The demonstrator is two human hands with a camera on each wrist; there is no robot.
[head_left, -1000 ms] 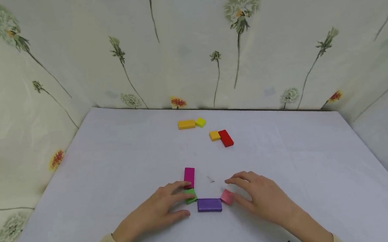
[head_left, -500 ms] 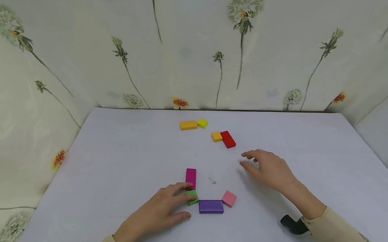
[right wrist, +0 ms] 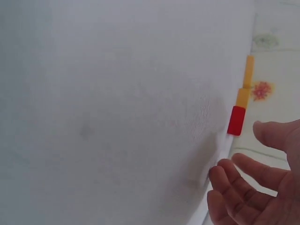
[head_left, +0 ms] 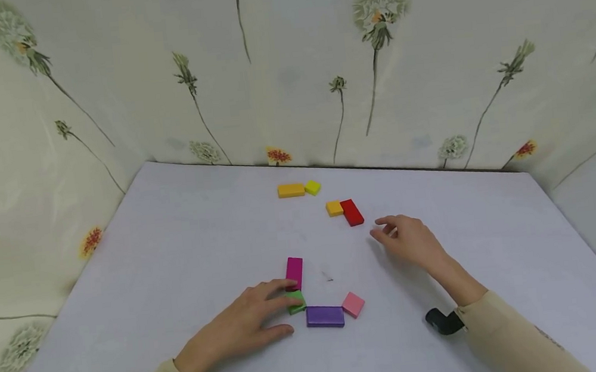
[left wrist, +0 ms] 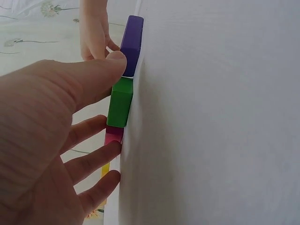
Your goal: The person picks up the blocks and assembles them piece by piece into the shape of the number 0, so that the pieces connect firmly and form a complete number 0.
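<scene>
Head view: left of the purple block (head_left: 324, 316), the spread left hand (head_left: 243, 320) could skew the green block (head_left: 297, 309) by dragging; beyond the purple block, rightward, the loose right hand (head_left: 411, 241) hovers empty.

We see a purple block (head_left: 325, 316); to its left, a green block (left wrist: 120, 103) and a magenta block (head_left: 294, 268); to its right, a pink block (head_left: 353, 304); beyond it, a red block (head_left: 352, 212), a yellow block (head_left: 312, 187), two orange blocks (head_left: 291, 191), a pale dandelion-printed backdrop (head_left: 290, 103).

white-covered table (head_left: 200, 231) | pale dandelion-print backdrop (head_left: 288, 79) | soft, muted light
</scene>
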